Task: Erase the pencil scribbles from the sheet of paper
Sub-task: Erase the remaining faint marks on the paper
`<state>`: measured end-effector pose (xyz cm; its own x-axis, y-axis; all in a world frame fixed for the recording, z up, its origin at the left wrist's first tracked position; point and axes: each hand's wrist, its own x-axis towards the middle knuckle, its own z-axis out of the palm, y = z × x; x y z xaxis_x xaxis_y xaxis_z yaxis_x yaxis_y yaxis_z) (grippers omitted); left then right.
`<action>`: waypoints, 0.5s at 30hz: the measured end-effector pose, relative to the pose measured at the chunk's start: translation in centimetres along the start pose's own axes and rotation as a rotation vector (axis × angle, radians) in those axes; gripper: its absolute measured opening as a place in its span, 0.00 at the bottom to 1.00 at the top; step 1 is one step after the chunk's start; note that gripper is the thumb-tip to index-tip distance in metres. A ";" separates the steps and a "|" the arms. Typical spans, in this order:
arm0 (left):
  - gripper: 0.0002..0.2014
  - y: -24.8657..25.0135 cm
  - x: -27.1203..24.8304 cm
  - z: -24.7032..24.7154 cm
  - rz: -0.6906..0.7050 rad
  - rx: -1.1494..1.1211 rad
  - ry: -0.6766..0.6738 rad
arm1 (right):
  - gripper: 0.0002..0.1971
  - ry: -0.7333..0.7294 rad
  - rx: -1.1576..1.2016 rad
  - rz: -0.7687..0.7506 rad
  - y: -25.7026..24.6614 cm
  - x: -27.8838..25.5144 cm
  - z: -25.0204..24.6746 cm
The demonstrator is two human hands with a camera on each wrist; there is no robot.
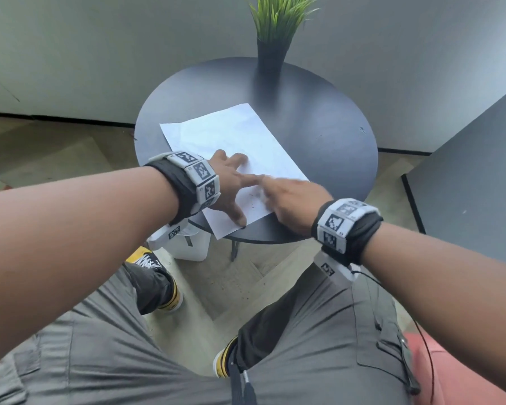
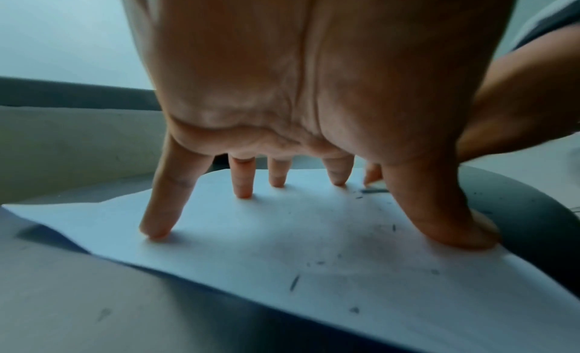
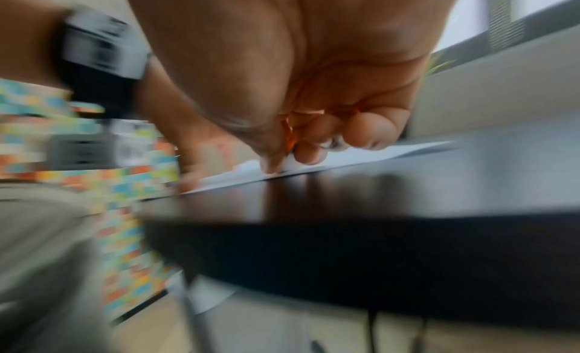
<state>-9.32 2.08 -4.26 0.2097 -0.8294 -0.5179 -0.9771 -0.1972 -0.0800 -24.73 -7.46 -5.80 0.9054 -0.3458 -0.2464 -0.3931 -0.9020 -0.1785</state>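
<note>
The sheet of paper (image 1: 231, 147) lies flat on the round black bench (image 1: 327, 130), its near corner reaching the bench's front edge. The left hand (image 1: 228, 182) presses it down with fingers (image 2: 163, 197) spread wide and straight, tips on the paper. Only the left wrist view shows the dark crumbs and faint pencil marks (image 2: 295, 281) scattered on the sheet near the thumb. The right hand (image 1: 292, 197) is blurred in the head view; the right wrist view shows its fingers (image 3: 307, 152) curled and pinching a small white eraser (image 3: 288, 163) against the paper. The head view alone shows a potted grass plant (image 1: 275, 30) at the bench's far edge.
</note>
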 end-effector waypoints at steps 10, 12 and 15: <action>0.60 0.5 0.5 -1.5 -0.040 0.135 -0.125 | 0.06 0.013 0.021 0.113 1.2 0.1 -0.6; 0.61 0.8 0.5 -1.6 -0.047 0.139 -0.127 | 0.06 0.054 0.019 0.179 2.2 0.3 -0.9; 0.62 1.2 0.8 -1.8 -0.046 0.173 -0.134 | 0.04 -0.006 0.001 -0.029 -1.2 -1.3 0.6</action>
<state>-10.25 0.26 -3.18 0.2585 -0.7423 -0.6182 -0.9608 -0.1309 -0.2445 -25.55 -5.77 -5.83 0.9155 -0.3178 -0.2467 -0.3668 -0.9113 -0.1870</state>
